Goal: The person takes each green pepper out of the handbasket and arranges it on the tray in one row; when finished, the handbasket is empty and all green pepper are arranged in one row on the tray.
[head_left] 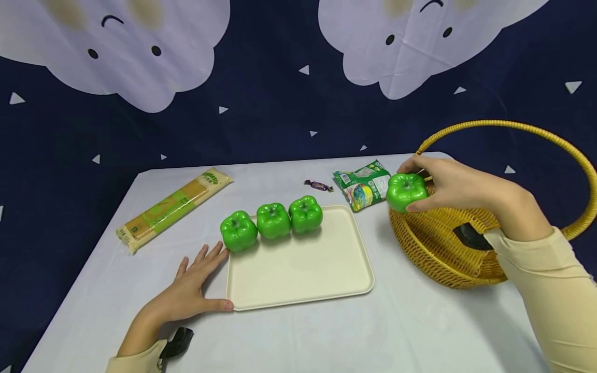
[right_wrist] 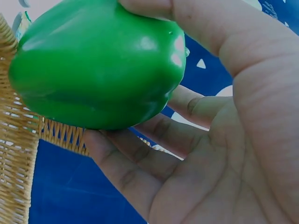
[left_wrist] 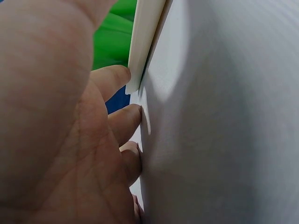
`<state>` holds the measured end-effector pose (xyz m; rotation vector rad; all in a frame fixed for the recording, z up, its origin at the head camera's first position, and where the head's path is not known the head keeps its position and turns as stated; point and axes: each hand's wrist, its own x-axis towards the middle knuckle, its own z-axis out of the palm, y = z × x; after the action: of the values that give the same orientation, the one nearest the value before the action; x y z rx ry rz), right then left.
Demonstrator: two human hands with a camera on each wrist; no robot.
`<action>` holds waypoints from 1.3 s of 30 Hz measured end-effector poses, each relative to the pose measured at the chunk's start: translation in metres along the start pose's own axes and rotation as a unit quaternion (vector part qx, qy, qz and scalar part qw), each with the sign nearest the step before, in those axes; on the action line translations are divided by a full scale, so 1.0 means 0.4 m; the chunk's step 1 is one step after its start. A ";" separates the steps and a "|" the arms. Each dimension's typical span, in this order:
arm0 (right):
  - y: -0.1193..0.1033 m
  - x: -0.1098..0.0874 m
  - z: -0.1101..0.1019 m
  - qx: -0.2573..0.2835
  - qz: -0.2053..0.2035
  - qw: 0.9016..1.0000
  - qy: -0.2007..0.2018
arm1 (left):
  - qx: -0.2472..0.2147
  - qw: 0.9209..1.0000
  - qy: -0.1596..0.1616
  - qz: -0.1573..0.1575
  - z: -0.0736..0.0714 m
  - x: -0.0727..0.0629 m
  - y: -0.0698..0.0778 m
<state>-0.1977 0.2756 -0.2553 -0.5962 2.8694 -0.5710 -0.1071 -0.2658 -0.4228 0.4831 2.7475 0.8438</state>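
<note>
In the head view my right hand [head_left: 459, 186] grips a green bell pepper [head_left: 404, 192] between thumb and fingers, above the left rim of the wicker basket [head_left: 438, 259]. The right wrist view shows this pepper [right_wrist: 103, 65] close up, its glossy side toward the camera. Three more green bell peppers [head_left: 273, 221] sit in a row along the back left of a cream tray [head_left: 303, 269]. My left hand [head_left: 186, 295] lies spread at the tray's left side, thumb at the front corner and index fingertip by the back left. In the left wrist view a fingertip touches the tray's edge [left_wrist: 145, 42].
A long noodle packet [head_left: 174, 208] lies at the back left. Behind the tray are a small purple wrapped candy [head_left: 319, 185] and a green snack bag [head_left: 361, 187]. The basket's tall handle [head_left: 503, 124] arches up on the right. A dark blue patterned cloth hangs behind.
</note>
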 end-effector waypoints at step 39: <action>-0.069 0.108 0.041 0.009 -0.054 0.998 -0.026 | -0.003 1.000 0.011 0.013 0.000 -0.006 0.002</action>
<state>-0.2237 0.2290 -0.2625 -0.7562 2.7937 -0.5862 -0.1046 -0.2661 -0.4219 0.5115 2.7649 0.8673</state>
